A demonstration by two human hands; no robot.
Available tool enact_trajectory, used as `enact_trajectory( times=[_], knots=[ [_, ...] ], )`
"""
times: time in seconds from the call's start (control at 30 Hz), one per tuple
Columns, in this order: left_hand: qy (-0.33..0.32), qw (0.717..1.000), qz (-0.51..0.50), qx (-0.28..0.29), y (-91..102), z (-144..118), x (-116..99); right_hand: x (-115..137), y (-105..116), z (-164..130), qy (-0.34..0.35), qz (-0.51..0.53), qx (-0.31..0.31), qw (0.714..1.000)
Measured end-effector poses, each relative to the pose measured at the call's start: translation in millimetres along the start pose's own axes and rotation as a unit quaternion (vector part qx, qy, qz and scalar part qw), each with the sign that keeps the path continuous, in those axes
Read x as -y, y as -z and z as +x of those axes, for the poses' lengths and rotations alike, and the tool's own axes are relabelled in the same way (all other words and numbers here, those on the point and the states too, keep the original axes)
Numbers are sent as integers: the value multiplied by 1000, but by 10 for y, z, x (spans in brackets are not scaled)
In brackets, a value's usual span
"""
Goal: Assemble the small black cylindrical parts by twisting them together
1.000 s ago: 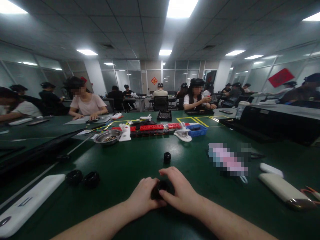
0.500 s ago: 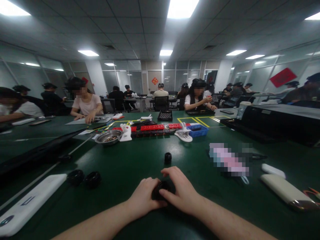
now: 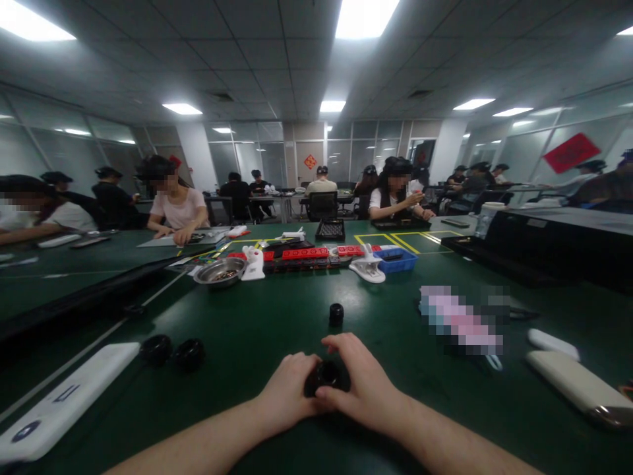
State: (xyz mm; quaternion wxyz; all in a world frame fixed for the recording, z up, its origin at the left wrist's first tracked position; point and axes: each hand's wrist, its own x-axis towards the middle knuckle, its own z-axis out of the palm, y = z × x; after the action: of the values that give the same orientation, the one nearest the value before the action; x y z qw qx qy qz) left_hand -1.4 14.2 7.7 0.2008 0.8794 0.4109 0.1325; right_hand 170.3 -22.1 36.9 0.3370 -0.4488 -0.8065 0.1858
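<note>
Both my hands close around a glossy black ring-shaped part (image 3: pixel 328 374) low in the middle of the view. It has a dark hole facing up, and its exact kind is unclear. My left hand (image 3: pixel 291 382) grips its left side, fingers bent and partly hidden. From the right, my right hand (image 3: pixel 363 376) curls round it, thumb in front and index finger behind. A smaller-looking black round part (image 3: pixel 336 314) stands just beyond the hands. To the left, two more black ring-shaped parts, one (image 3: pixel 156 349) and another (image 3: pixel 189 355), rest on the green table (image 3: pixel 237 330).
A white device (image 3: pixel 69 402) lies at left, a beige power bank (image 3: pixel 573 382) at right, near a blurred pink object (image 3: pixel 459 320). Farther back are a metal bowl (image 3: pixel 220 272), red strips (image 3: pixel 301 253), a white clip (image 3: pixel 368 265) and a blue bin (image 3: pixel 398 259). People sit across the table.
The view has shifted a little, so the table things appear slightly farther right. My hands still hold the black part, and its hole now shows more clearly.
</note>
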Motion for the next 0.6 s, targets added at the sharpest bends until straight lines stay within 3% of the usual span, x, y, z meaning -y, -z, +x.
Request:
enact_trajectory(
  times=[0.1, 0.3, 0.5, 0.6],
  knots=[
    [1, 1000, -2, 2, 2, -5, -5, -6, -24, 6, -20, -3, 13, 1000],
    [-6, 1000, -7, 3, -4, 6, 19, 6, 7, -16, 60, 41, 64, 995],
    [-5, 1000, 4, 4, 22, 0, -5, 2, 0, 7, -5, 3, 15, 1000],
    [0, 1000, -1, 9, 36, -2, -32, -3, -10, 6, -12, 0, 27, 1000]
  ],
)
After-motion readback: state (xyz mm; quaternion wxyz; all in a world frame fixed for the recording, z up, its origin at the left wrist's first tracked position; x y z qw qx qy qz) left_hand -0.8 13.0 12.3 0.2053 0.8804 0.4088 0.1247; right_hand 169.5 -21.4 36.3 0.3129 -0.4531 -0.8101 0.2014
